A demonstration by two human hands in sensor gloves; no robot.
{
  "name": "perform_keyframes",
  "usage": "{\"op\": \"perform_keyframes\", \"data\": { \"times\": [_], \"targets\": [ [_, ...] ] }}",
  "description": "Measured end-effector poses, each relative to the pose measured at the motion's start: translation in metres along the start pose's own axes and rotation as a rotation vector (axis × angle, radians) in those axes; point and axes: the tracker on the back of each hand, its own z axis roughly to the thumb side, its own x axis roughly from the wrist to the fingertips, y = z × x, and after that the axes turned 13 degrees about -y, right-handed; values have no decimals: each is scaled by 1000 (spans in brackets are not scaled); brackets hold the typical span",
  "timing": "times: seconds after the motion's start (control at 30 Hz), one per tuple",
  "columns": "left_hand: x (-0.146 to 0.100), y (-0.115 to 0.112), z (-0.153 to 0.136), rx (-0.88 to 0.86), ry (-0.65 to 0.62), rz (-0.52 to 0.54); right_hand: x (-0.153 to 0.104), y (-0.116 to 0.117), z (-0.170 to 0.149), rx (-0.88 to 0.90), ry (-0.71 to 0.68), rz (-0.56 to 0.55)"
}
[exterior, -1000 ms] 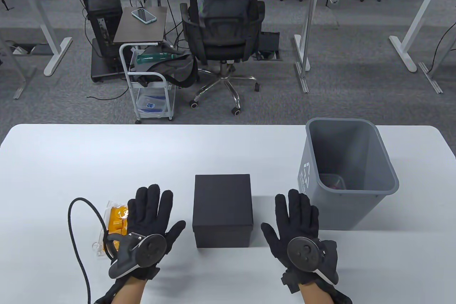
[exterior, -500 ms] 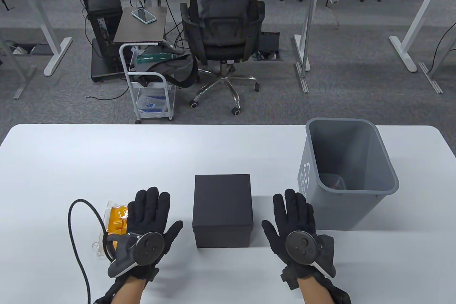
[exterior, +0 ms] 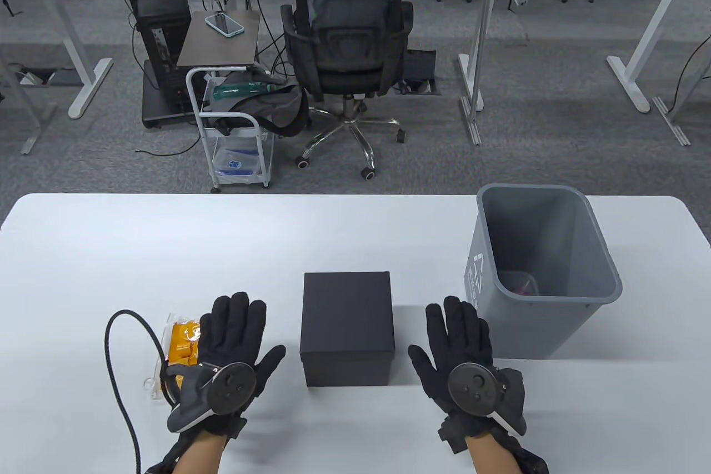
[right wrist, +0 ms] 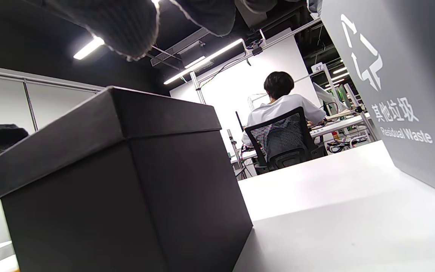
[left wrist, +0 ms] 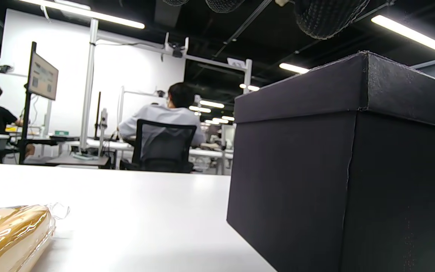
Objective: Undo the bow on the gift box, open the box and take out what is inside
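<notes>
A black gift box (exterior: 347, 324) with its lid on stands at the table's front middle; no ribbon shows on it. It fills the right of the left wrist view (left wrist: 346, 170) and the left of the right wrist view (right wrist: 119, 189). My left hand (exterior: 236, 329) lies flat on the table left of the box, fingers straight. My right hand (exterior: 458, 329) lies flat to the box's right, fingers straight and holding nothing. An orange packet in clear wrap (exterior: 180, 343) lies just left of my left hand, also low in the left wrist view (left wrist: 10, 234).
A grey waste bin (exterior: 541, 268) stands on the table right of my right hand, with something small at its bottom. A black cord (exterior: 119, 363) loops at the table's front left. A person sits in an office chair (exterior: 347, 46) beyond the table.
Both hands drew their fingers slightly closer together and shifted a little; the box, packet and bin have not moved.
</notes>
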Motion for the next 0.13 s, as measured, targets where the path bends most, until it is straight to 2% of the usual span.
{"op": "perform_keyframes", "data": {
  "times": [0.13],
  "targets": [
    [-1,-1,-2,-4,-2,25,-1,1,1,-1,-3,1]
  ]
}}
